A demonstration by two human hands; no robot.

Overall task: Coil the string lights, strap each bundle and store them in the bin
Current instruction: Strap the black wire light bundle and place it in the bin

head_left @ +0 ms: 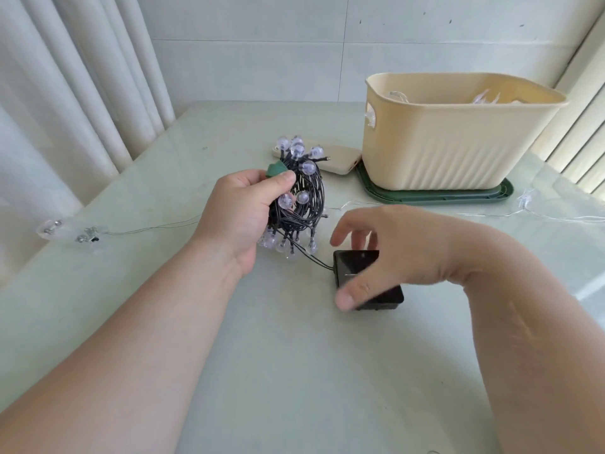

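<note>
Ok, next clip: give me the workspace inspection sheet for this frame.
Surface: pale green table, glossy.
Job's things: coiled black string lights with green strap; beige bin on green tray, clear lights inside.
Clutter: beige flat case behind the coil.
Hands: left hand grips the coil; right hand spread over black battery box.
Cables: thin clear wire loose across the table, clear battery holder at its left end.
Surroundings: curtain, tiled wall.

We have a single view, from a camera worn on the head. It faces forward and down across the table (294,371), close over its near part, the bin (442,158) farther off; the edges seem bowed.
</note>
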